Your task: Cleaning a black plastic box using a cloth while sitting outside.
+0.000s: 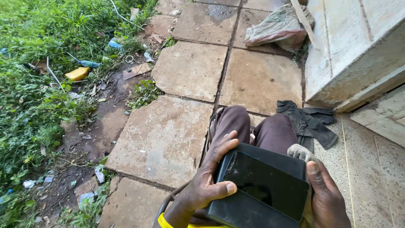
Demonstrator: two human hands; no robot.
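Observation:
A black rectangular device with a glossy dark screen [265, 185] rests over my lap, its glass smudged and scratched. My left hand [209, 177] grips its left edge, thumb lying across the screen's lower left corner and fingers curled along the top left. My right hand [325, 196] holds the right edge, thumb pressed on the upper right corner. A piece of grey cloth [300, 152] pokes out from behind my right hand. My knees in dark trousers [253, 126] show just beyond the device.
Stone paving slabs [190, 69] stretch ahead. Grass with litter lies at left, including a yellow container [78, 73] and a blue bottle [89, 64]. A dark cloth [310, 122] lies by a pale concrete wall [350, 50]. A grey sack [278, 27] sits at the back.

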